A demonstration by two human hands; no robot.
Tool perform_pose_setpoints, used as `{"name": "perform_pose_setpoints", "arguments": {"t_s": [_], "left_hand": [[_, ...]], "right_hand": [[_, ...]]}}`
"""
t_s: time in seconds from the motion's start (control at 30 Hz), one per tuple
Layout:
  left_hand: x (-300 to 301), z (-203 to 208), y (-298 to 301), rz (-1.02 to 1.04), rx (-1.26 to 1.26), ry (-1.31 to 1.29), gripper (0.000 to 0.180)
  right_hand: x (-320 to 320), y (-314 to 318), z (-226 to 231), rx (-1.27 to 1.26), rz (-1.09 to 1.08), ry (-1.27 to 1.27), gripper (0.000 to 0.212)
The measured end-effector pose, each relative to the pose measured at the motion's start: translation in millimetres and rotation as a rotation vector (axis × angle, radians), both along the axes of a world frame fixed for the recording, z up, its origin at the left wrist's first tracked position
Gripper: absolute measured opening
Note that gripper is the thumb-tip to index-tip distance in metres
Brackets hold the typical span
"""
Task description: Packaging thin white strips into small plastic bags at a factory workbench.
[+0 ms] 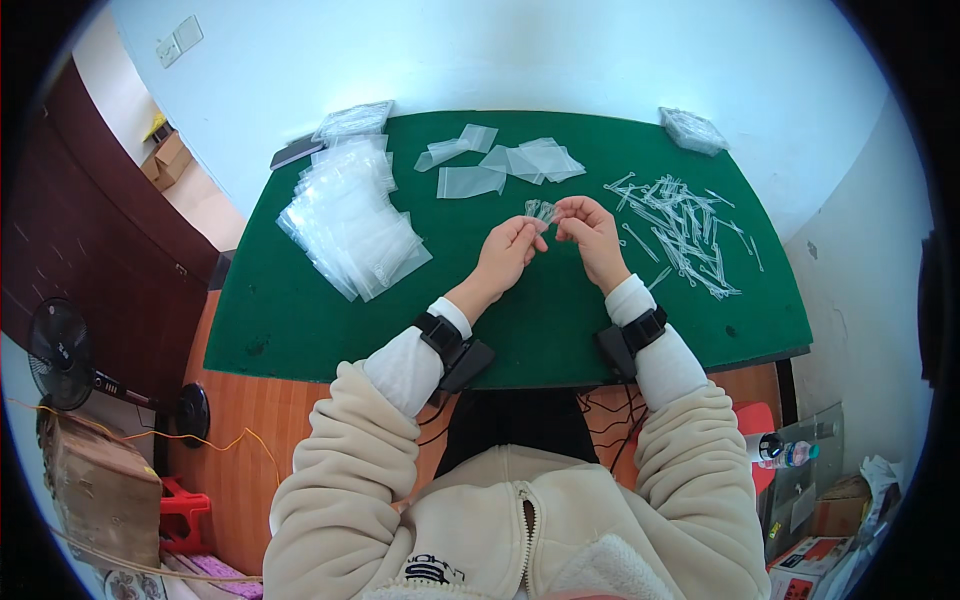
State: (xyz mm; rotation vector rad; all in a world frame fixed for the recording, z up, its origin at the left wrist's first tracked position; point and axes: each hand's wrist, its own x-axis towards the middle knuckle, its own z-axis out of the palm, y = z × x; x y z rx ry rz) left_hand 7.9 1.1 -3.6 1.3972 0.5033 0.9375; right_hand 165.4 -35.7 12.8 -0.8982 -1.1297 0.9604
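Bags (350, 225) lie in an overlapping heap on the left of the green surface (480, 330), clear and flat, with nothing to be made out inside them. More loose bags (535, 160) are scattered at the back middle, some overlapping, and they look flat too. A clear pack (355, 121) sits at the back left, just beside a dark flat object (296, 153); a second pack (693, 131) is at the back right corner. What either pack contains is too blurred to tell. Clear sticks (690, 235), some with looped ends, are strewn on the right, outside any container.

Between the hands is a small clear bundle (540, 211), over the middle of the surface — whether a bag encloses it, I cannot tell. The left hand (508, 255) reaches in from the lower left, its fingers pinched narrow on the near side of the bundle. The right hand (592, 240) comes from the lower right, back turned up and fingers bent inward, thumb and forefinger closed on the right edge. Both forearms slant toward each other — elbows bent, a black strap (447, 343) on each wrist.
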Motion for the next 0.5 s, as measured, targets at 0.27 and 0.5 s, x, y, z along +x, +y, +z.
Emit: {"name": "perform_pose_setpoints", "arguments": {"t_s": [0.27,0.5], "left_hand": [[-1.1,2.8,-1.1,-0.01,-0.017,-0.048,0.021],[-1.1,3.2,-1.3,-0.004,-0.012,-0.066,0.021]], "right_hand": [[0.0,-0.8,-0.5,-0.022,0.006,0.006,0.022],[0.6,-0.1,-1.6,-0.03,0.014,-0.025,0.02]]}}
